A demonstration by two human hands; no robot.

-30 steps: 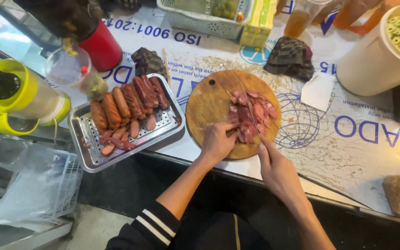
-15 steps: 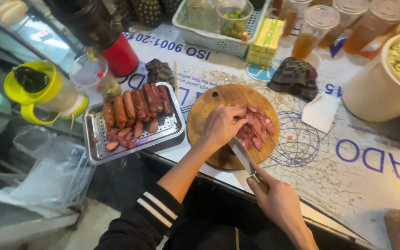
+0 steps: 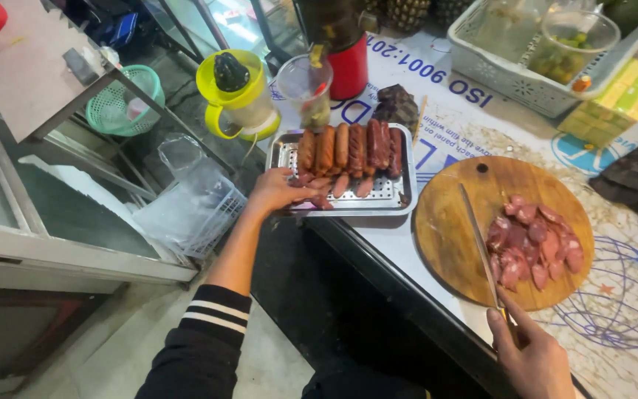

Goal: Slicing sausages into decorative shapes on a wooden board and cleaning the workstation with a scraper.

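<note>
a yellow jug with a black lid stands beside a clear plastic cup; a red canister sits just behind the cup; a white basket holds a clear tub; a green basket rests lower left, near a clear plastic bag

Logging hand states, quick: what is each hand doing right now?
Left hand: at the metal tray, fingers on a sausage piece; grip cannot be told.
Right hand: closed on the knife.
</note>
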